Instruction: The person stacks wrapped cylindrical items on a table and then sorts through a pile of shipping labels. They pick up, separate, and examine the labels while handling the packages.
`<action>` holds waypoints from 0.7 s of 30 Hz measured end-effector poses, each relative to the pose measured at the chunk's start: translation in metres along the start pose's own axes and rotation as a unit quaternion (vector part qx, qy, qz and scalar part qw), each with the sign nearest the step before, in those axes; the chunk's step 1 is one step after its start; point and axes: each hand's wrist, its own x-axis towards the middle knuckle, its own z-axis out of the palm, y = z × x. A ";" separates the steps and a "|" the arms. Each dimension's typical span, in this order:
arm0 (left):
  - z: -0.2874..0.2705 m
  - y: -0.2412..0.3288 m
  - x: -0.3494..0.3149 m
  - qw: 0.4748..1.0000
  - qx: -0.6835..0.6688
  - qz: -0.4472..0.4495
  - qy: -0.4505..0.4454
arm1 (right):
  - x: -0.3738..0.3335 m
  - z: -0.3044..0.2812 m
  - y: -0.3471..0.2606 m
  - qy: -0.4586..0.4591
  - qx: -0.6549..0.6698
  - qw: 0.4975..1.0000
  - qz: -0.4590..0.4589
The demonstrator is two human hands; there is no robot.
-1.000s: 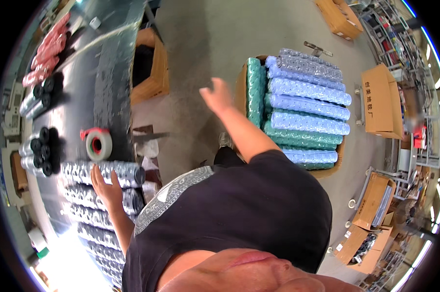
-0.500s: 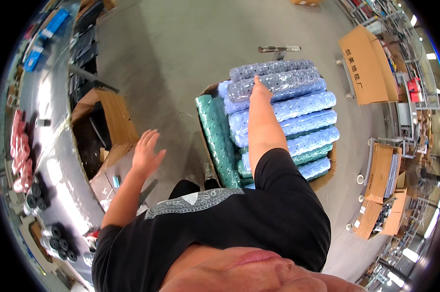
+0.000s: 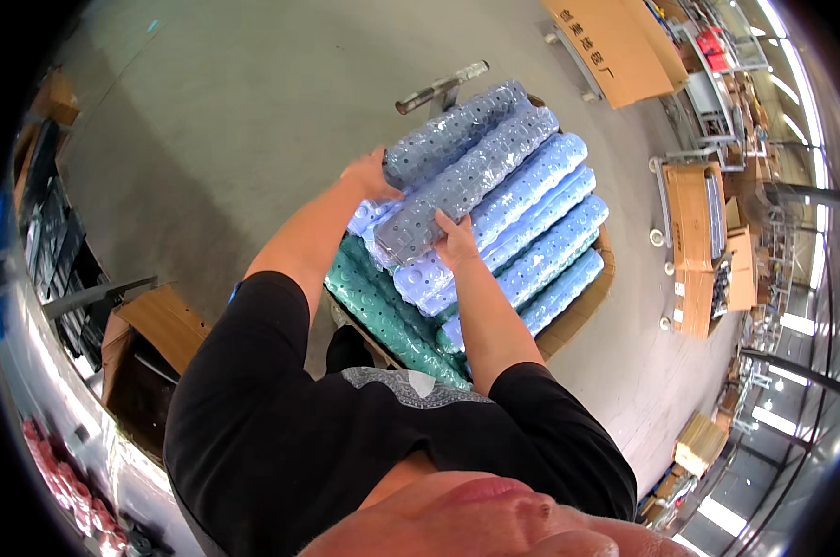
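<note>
My left hand (image 3: 371,176) is cupped against the left end of the far grey rolled mat (image 3: 457,130), which is wrapped in clear plastic; part of its fingers is hidden by the roll. On the near side of a second grey rolled mat (image 3: 471,181), my right hand (image 3: 455,239) grips with its thumb on top and its fingers partly out of sight. Both grey rolls lie on top of the stack. Blue rolled mats (image 3: 536,200) with dark dots lie nearer to me. Below and to the left are green rolled mats (image 3: 383,302).
A cardboard box (image 3: 578,311) surrounds the stack, with a metal handle (image 3: 443,85) beyond it. An open carton (image 3: 164,325) stands at left beside a shiny table (image 3: 95,408). Several cartons on wheeled carts, among them a large carton (image 3: 624,46), line the right side.
My left hand has come from beside the left carton to the grey rolls. The right hand has drawn back from the top to a roll's near side. The view has turned.
</note>
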 end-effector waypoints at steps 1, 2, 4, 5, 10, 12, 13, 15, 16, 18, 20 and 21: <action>0.004 -0.005 0.008 1.000 0.018 0.003 -0.008 | -0.002 0.000 -0.003 0.000 0.005 1.000 0.012; 0.003 -0.001 0.011 0.999 -0.017 0.016 -0.034 | -0.004 -0.002 -0.005 0.003 0.014 1.000 0.023; -0.017 0.013 0.008 0.993 -0.081 0.038 -0.081 | -0.013 -0.003 -0.010 0.029 0.017 0.999 0.032; -0.028 0.020 -0.006 0.966 -0.218 0.031 -0.135 | -0.020 -0.008 -0.013 0.016 0.021 0.999 0.030; -0.036 0.028 -0.164 0.813 -0.530 -0.049 -0.236 | -0.113 -0.040 -0.034 -0.060 0.017 0.993 0.097; -0.002 0.017 -0.229 0.850 -0.492 -0.049 -0.179 | -0.170 -0.042 -0.032 -0.133 0.014 0.983 0.129; 0.007 0.022 -0.265 0.866 -0.472 -0.059 -0.156 | -0.199 -0.033 -0.029 -0.153 0.007 0.979 0.131; 0.033 0.023 -0.324 0.845 -0.522 -0.038 -0.109 | -0.221 -0.053 0.002 -0.212 -0.033 0.971 0.103; 0.038 0.024 -0.348 0.838 -0.537 -0.047 -0.083 | -0.236 -0.044 -0.002 -0.243 -0.035 0.965 0.091; 0.049 0.030 -0.398 0.817 -0.572 -0.069 -0.025 | -0.249 -0.042 0.000 -0.267 -0.045 0.953 0.136; 0.052 0.049 -0.453 0.824 -0.558 -0.096 0.030 | -0.271 -0.046 0.014 -0.301 -0.085 0.937 0.158; 0.053 0.054 -0.477 0.821 -0.555 -0.103 0.081 | -0.276 -0.042 0.020 -0.328 -0.122 0.924 0.153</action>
